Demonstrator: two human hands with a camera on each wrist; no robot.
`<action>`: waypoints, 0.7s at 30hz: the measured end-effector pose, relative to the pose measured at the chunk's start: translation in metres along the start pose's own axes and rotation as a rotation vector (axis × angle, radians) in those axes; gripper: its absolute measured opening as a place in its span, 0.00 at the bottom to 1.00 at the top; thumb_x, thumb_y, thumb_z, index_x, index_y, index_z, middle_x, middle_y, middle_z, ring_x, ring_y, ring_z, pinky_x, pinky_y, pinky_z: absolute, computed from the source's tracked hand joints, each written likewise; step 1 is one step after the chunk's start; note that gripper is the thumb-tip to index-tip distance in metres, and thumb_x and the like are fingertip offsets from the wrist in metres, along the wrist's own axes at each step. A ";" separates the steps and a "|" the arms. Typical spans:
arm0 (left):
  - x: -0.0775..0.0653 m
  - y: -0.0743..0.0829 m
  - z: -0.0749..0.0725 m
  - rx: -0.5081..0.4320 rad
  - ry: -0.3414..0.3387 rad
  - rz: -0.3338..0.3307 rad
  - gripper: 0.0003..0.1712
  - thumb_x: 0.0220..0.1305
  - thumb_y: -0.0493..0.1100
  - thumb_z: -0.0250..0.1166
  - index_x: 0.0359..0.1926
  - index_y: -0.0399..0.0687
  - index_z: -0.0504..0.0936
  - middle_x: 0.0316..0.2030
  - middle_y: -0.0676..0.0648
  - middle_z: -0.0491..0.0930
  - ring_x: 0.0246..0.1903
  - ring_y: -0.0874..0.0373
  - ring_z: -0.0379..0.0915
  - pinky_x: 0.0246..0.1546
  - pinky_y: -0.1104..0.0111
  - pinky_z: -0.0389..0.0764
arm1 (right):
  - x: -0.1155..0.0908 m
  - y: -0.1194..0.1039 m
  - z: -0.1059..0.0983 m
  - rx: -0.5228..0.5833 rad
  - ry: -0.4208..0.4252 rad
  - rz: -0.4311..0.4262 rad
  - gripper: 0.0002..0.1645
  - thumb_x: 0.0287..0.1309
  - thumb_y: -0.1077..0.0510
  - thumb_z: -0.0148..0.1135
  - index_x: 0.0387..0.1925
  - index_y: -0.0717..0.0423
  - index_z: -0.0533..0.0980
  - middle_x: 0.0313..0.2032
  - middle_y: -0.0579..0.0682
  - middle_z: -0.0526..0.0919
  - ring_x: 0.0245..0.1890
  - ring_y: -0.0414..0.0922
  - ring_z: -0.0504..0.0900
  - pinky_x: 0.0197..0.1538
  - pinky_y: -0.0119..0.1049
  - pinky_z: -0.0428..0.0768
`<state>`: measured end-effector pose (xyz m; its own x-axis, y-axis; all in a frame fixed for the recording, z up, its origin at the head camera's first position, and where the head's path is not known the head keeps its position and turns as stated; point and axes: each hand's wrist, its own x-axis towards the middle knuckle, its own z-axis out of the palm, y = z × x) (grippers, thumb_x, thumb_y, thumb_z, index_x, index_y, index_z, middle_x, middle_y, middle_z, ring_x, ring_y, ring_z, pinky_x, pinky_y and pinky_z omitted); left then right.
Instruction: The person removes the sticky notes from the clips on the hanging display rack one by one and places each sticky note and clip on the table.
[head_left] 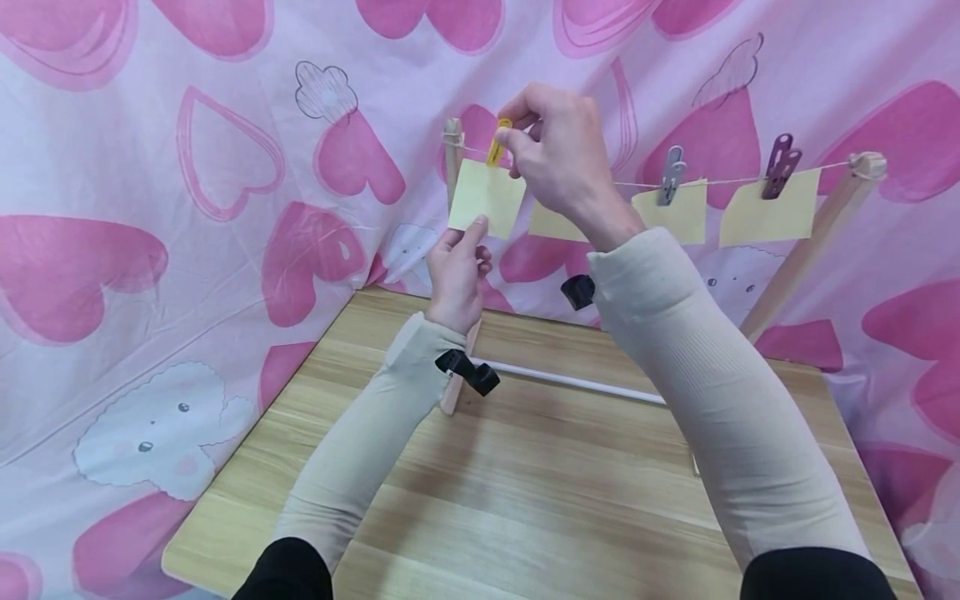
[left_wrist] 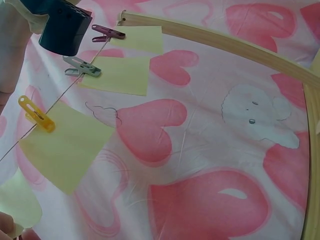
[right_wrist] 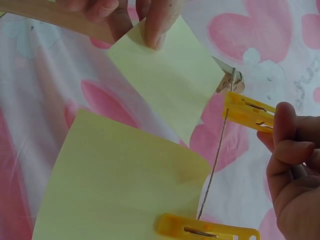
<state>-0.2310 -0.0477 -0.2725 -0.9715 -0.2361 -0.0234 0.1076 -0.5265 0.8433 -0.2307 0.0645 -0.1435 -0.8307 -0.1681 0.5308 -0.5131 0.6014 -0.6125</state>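
Observation:
My left hand (head_left: pixel 459 279) pinches a pale yellow paper note (head_left: pixel 487 200) by its lower edge, thumb in front. Above it, my right hand (head_left: pixel 562 150) pinches the handle end of a yellow clothespin (head_left: pixel 497 146) between thumb and fingers. In the right wrist view, this clothespin's jaws overlap the string (right_wrist: pixel 214 165), with the held note's edge close beside them. A second yellow clothespin (left_wrist: pixel 37 114) clips another note (left_wrist: pixel 67 145) to the string; in the head view my right hand and forearm partly hide that note.
Farther right, a grey clothespin (head_left: pixel 672 175) and a purple clothespin (head_left: pixel 782 167) each clip a note to the string. It stretches between a left wooden post (head_left: pixel 453 150) and a right wooden post (head_left: pixel 802 242). A white rod (head_left: pixel 570 381) runs low above the wooden table (head_left: pixel 525 500). Heart-patterned cloth (head_left: pixel 225 167) hangs behind.

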 end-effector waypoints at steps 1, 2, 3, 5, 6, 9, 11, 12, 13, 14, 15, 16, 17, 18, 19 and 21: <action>0.000 0.000 0.000 -0.006 0.000 0.001 0.03 0.64 0.41 0.64 0.35 0.47 0.80 0.28 0.53 0.71 0.21 0.64 0.65 0.23 0.76 0.67 | 0.000 0.000 -0.001 0.007 0.009 -0.005 0.11 0.63 0.61 0.60 0.46 0.58 0.81 0.36 0.51 0.85 0.21 0.35 0.80 0.26 0.27 0.74; 0.000 0.000 0.000 -0.015 0.000 0.003 0.03 0.64 0.41 0.64 0.34 0.47 0.80 0.28 0.52 0.70 0.21 0.64 0.65 0.23 0.76 0.67 | -0.001 0.001 -0.001 0.017 0.019 -0.010 0.11 0.63 0.61 0.60 0.45 0.58 0.81 0.36 0.50 0.85 0.21 0.36 0.80 0.26 0.27 0.73; 0.000 -0.001 0.000 -0.024 0.001 0.005 0.03 0.64 0.40 0.64 0.34 0.47 0.79 0.28 0.52 0.70 0.21 0.64 0.65 0.23 0.77 0.67 | -0.001 0.001 -0.002 0.029 0.029 -0.014 0.11 0.62 0.61 0.60 0.45 0.58 0.81 0.35 0.50 0.85 0.21 0.37 0.80 0.26 0.27 0.73; 0.001 -0.001 0.000 -0.042 0.001 0.010 0.03 0.64 0.40 0.64 0.33 0.46 0.80 0.27 0.51 0.69 0.21 0.63 0.65 0.24 0.77 0.67 | -0.002 0.001 -0.004 0.054 0.045 -0.024 0.10 0.62 0.62 0.61 0.45 0.58 0.81 0.34 0.50 0.84 0.22 0.39 0.81 0.26 0.26 0.74; 0.001 -0.001 0.000 -0.048 -0.001 0.012 0.03 0.64 0.39 0.64 0.33 0.46 0.80 0.27 0.51 0.69 0.21 0.63 0.65 0.25 0.77 0.68 | -0.002 0.001 -0.005 0.066 0.048 -0.025 0.10 0.62 0.62 0.61 0.45 0.58 0.81 0.34 0.50 0.84 0.22 0.40 0.82 0.26 0.26 0.74; 0.001 -0.002 -0.003 -0.054 -0.002 0.022 0.03 0.64 0.39 0.64 0.33 0.45 0.80 0.25 0.51 0.70 0.22 0.63 0.67 0.26 0.76 0.69 | -0.005 0.000 -0.008 0.085 0.056 -0.036 0.11 0.62 0.62 0.61 0.45 0.58 0.81 0.34 0.49 0.83 0.23 0.41 0.82 0.27 0.27 0.76; 0.001 -0.002 -0.005 -0.059 -0.009 0.040 0.03 0.64 0.38 0.64 0.32 0.44 0.79 0.24 0.51 0.70 0.21 0.63 0.67 0.26 0.76 0.70 | -0.007 -0.002 -0.011 0.097 0.054 -0.040 0.12 0.62 0.61 0.61 0.46 0.58 0.81 0.35 0.48 0.83 0.22 0.40 0.82 0.28 0.27 0.77; 0.000 -0.002 -0.007 -0.063 -0.010 0.052 0.03 0.64 0.37 0.64 0.32 0.44 0.79 0.22 0.52 0.70 0.21 0.63 0.67 0.26 0.75 0.70 | -0.009 -0.003 -0.012 0.103 0.055 -0.043 0.12 0.62 0.61 0.61 0.46 0.58 0.81 0.35 0.48 0.83 0.22 0.40 0.82 0.27 0.28 0.77; 0.000 -0.001 -0.009 -0.066 -0.014 0.065 0.04 0.64 0.36 0.64 0.31 0.44 0.79 0.22 0.52 0.70 0.20 0.63 0.68 0.26 0.75 0.70 | -0.011 -0.004 -0.014 0.110 0.060 -0.049 0.12 0.62 0.61 0.61 0.46 0.58 0.81 0.35 0.48 0.83 0.21 0.39 0.82 0.26 0.28 0.76; -0.001 -0.001 -0.011 -0.066 -0.017 0.080 0.04 0.63 0.35 0.64 0.30 0.44 0.79 0.20 0.53 0.70 0.20 0.64 0.68 0.26 0.75 0.70 | -0.013 -0.005 -0.017 0.120 0.065 -0.056 0.12 0.62 0.61 0.61 0.46 0.58 0.81 0.35 0.48 0.83 0.21 0.40 0.81 0.26 0.29 0.76; -0.002 -0.001 -0.013 -0.072 -0.024 0.096 0.05 0.63 0.34 0.63 0.30 0.44 0.79 0.19 0.53 0.70 0.19 0.64 0.68 0.26 0.75 0.70 | -0.016 -0.005 -0.019 0.130 0.074 -0.061 0.12 0.62 0.61 0.61 0.46 0.58 0.81 0.35 0.48 0.83 0.21 0.40 0.81 0.25 0.28 0.75; -0.003 0.000 -0.015 -0.078 -0.035 0.109 0.05 0.63 0.34 0.63 0.29 0.44 0.79 0.18 0.53 0.71 0.18 0.64 0.68 0.26 0.76 0.70 | -0.018 -0.006 -0.022 0.137 0.087 -0.069 0.11 0.61 0.61 0.62 0.46 0.58 0.81 0.34 0.48 0.84 0.20 0.38 0.80 0.25 0.28 0.74; -0.004 0.001 -0.017 -0.077 -0.046 0.123 0.06 0.63 0.33 0.62 0.29 0.44 0.79 0.18 0.54 0.71 0.18 0.65 0.69 0.26 0.76 0.70 | -0.021 -0.006 -0.025 0.152 0.101 -0.076 0.11 0.61 0.61 0.62 0.45 0.58 0.81 0.33 0.48 0.84 0.19 0.38 0.80 0.24 0.28 0.73; -0.005 0.002 -0.020 -0.066 -0.061 0.140 0.06 0.64 0.33 0.62 0.29 0.44 0.79 0.18 0.54 0.71 0.18 0.65 0.69 0.26 0.76 0.71 | -0.024 -0.005 -0.028 0.171 0.117 -0.083 0.11 0.60 0.62 0.63 0.45 0.59 0.81 0.32 0.48 0.84 0.18 0.38 0.79 0.23 0.27 0.72; -0.006 0.003 -0.023 -0.053 -0.078 0.159 0.06 0.64 0.32 0.61 0.30 0.44 0.79 0.18 0.54 0.72 0.18 0.65 0.70 0.26 0.76 0.72 | -0.027 -0.005 -0.031 0.195 0.132 -0.091 0.11 0.59 0.63 0.63 0.44 0.59 0.81 0.30 0.48 0.83 0.18 0.38 0.78 0.22 0.27 0.72; -0.009 0.005 -0.030 -0.021 -0.113 0.198 0.06 0.64 0.31 0.60 0.32 0.44 0.78 0.19 0.54 0.72 0.18 0.65 0.70 0.26 0.76 0.73 | -0.035 -0.004 -0.038 0.216 0.165 -0.112 0.11 0.59 0.63 0.64 0.44 0.60 0.82 0.29 0.46 0.83 0.17 0.38 0.77 0.21 0.27 0.71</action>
<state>-0.2153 -0.0730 -0.2846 -0.9484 -0.2439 0.2025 0.3014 -0.4963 0.8141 -0.1916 0.0978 -0.1374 -0.7289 -0.0845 0.6794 -0.6486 0.4028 -0.6458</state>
